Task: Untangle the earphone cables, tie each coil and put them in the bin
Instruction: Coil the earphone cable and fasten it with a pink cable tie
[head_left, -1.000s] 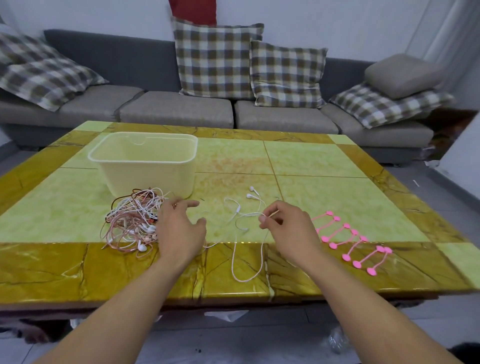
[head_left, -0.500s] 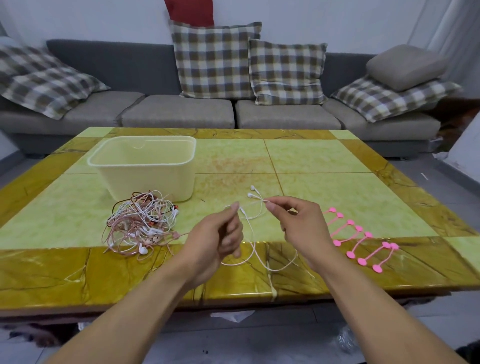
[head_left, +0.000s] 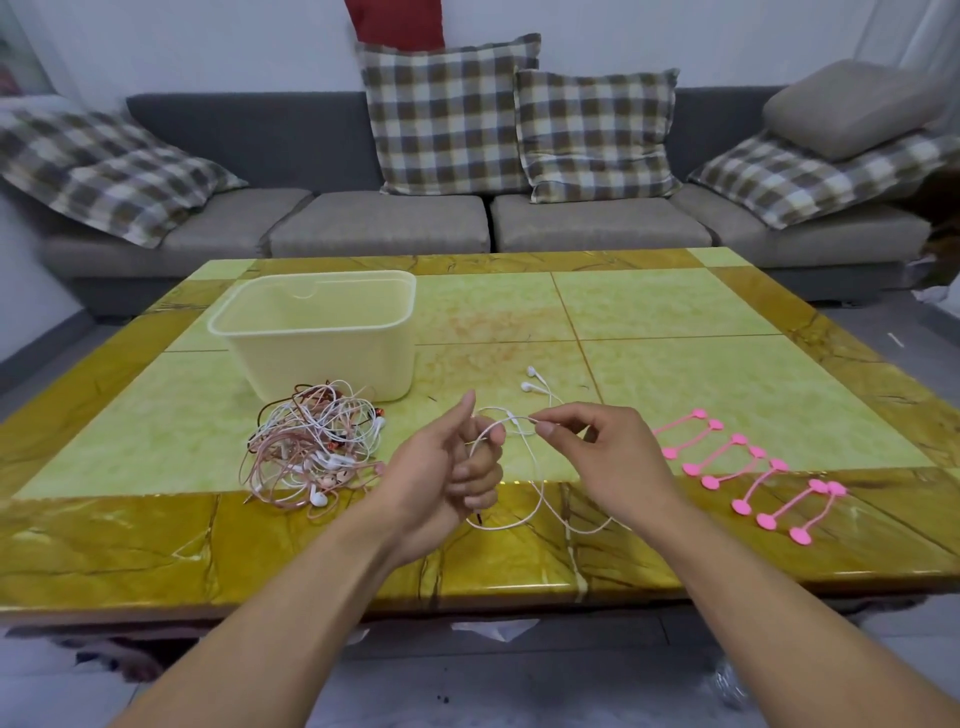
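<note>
A freed white earphone cable (head_left: 524, 457) is being wound around the curled left hand (head_left: 457, 467) and fed by the pinching right hand (head_left: 597, 447), right of the bin (head_left: 322, 332), for coiling.

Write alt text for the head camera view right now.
Both hands hold one white earphone cable above a yellow-green table: the left hand grips it, the right hand pinches it. A tangled cable pile lies before a cream bin; pink ties lie right.
</note>
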